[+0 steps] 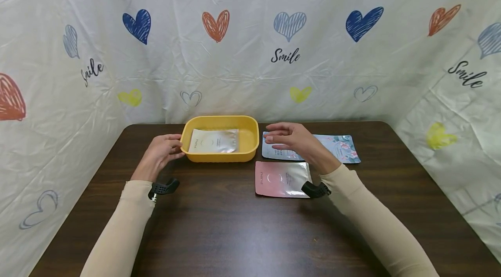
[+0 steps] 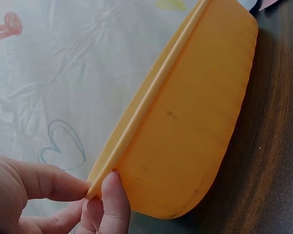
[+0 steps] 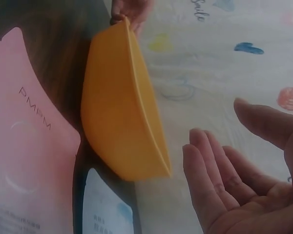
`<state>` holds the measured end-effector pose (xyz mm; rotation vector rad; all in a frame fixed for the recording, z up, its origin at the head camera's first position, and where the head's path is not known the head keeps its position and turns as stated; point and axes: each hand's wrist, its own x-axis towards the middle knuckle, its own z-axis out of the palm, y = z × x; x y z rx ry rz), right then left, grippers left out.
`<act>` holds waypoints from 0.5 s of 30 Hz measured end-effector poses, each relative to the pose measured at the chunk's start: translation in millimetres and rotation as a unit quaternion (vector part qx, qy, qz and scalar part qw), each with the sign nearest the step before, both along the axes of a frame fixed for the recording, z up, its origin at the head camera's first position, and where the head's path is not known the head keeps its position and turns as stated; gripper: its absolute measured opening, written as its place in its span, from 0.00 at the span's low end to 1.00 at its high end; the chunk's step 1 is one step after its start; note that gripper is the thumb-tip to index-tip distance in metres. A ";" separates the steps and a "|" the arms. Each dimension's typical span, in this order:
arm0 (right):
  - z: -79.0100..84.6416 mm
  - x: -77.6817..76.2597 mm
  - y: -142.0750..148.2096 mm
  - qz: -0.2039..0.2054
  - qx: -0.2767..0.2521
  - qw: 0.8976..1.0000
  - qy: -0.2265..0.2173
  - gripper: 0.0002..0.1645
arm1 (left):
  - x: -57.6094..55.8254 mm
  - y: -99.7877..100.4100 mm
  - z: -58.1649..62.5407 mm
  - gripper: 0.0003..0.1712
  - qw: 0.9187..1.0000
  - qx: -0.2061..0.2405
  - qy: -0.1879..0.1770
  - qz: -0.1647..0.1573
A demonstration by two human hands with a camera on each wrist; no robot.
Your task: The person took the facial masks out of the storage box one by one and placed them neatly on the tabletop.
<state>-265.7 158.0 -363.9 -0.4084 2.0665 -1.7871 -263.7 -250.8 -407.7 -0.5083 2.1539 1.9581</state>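
Note:
A yellow plastic basket stands at the far side of the table, with a white and silver sachet lying flat inside. My left hand pinches the basket's left rim between thumb and fingers, as the left wrist view shows up close. Off the basket's right end, my right hand hovers with spread fingers and holds nothing. Below it lies a light blue floral sachet, partly hidden by that hand. Nearer to me is a pink and silver sachet, its right edge overlapped by the wrist strap.
The dark wooden table reaches back to a white cloth backdrop printed with hearts and "Smile", which also runs along both sides. A black strap with a camera sits on each wrist.

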 end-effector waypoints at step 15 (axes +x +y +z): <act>-3.1 -12.8 -37.9 -0.005 0.000 1.000 -0.009 0.36 | -0.3 -0.8 -0.4 0.28 1.000 0.002 -0.003 0.001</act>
